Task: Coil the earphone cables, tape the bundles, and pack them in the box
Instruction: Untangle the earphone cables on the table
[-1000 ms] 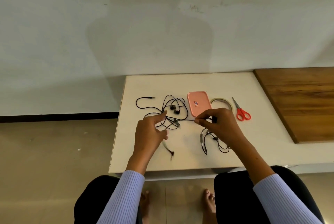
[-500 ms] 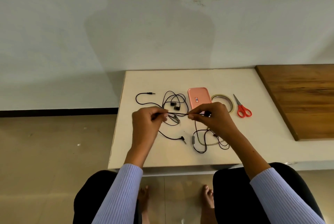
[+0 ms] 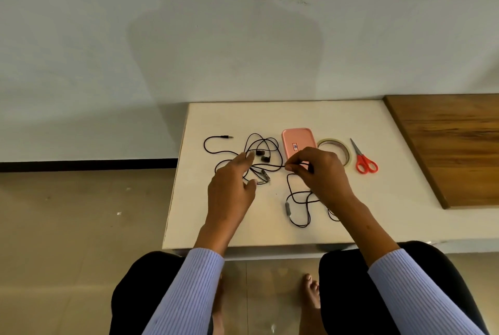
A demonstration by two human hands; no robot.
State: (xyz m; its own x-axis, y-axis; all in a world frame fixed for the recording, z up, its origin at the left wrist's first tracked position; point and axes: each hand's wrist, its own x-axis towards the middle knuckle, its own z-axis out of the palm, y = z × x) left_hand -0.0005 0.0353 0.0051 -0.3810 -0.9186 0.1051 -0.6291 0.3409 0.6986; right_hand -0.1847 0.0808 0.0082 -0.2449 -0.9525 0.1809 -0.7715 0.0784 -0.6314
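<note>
Black earphone cables lie tangled on the white table. One tangle with two earbuds sits left of centre, its jack end further left. A second cable with a grey remote loops near the front. My right hand pinches a cable strand that runs left to the tangle. My left hand hovers over the tangle with fingers extended and holds nothing. A closed pink box lies behind my right hand, with a tape roll to its right.
Red-handled scissors lie right of the tape roll. A wooden board covers the table's right part. The wall runs just behind the table. My knees sit under the front edge, bare floor to the left.
My left hand has let go of the cable it pinched and opened its fingers over the tangle. My right hand keeps its pinch on the strand.
</note>
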